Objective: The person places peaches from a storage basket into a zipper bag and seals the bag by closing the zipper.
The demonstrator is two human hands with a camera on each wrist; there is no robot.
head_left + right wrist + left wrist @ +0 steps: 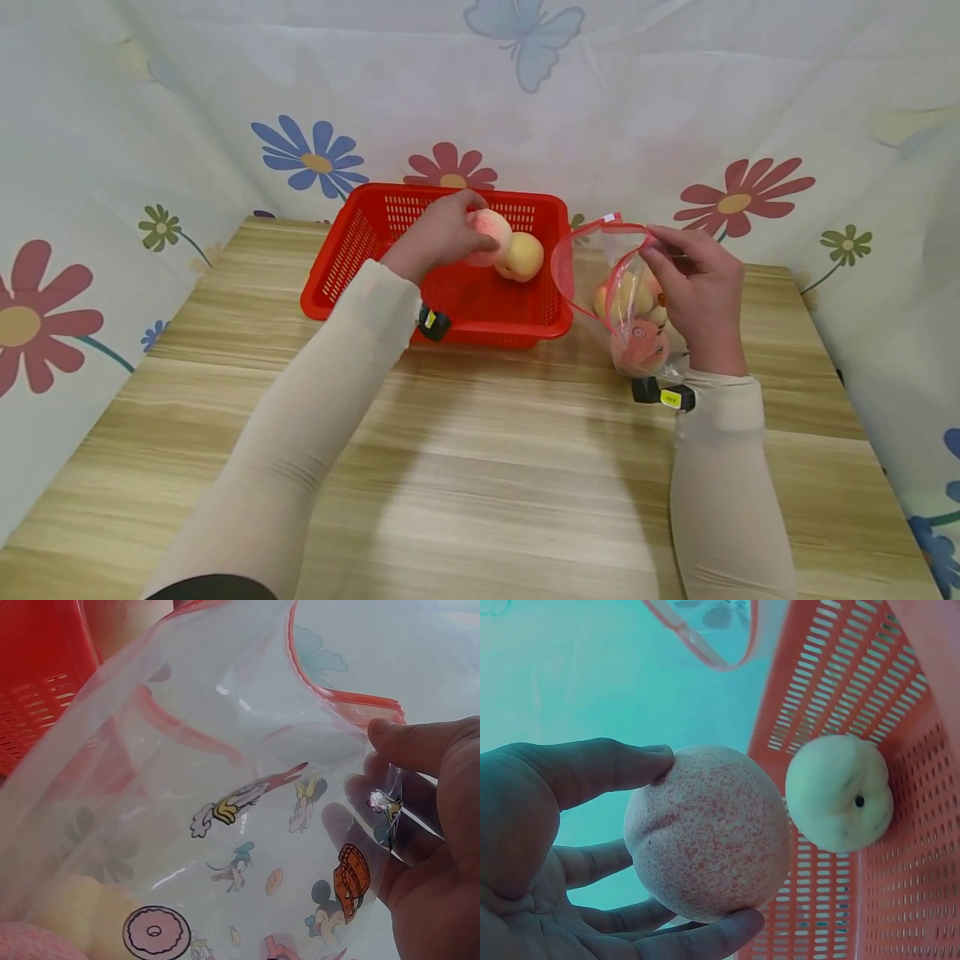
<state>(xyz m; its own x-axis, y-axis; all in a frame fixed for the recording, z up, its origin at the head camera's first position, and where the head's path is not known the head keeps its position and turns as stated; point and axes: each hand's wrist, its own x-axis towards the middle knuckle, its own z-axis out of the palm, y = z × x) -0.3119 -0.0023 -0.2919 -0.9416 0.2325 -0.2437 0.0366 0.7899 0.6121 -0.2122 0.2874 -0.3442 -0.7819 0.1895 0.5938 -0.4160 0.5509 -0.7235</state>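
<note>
My left hand (pixel 447 236) holds a pink-speckled peach (pixel 709 832) between thumb and fingers, over the red plastic basket (pixel 438 329). Beyond that fruit, a pale yellow peach (pixel 521 257) lies inside the basket; the left wrist view shows a small dark spot on it. To the right, my right hand (pixel 701 287) pinches the red-edged rim of a clear zip bag (pixel 247 787) printed with cartoon figures. The bag's mouth gapes toward the basket. Several fruits, including a pink one (pixel 640 346), sit in the bottom of the bag on the table.
The wood-grain table (pixel 480 467) carries the basket and the bag side by side near its back edge. Behind them hangs a white cloth (pixel 637 108) with printed flowers and a butterfly. The basket has slotted walls and a raised rim.
</note>
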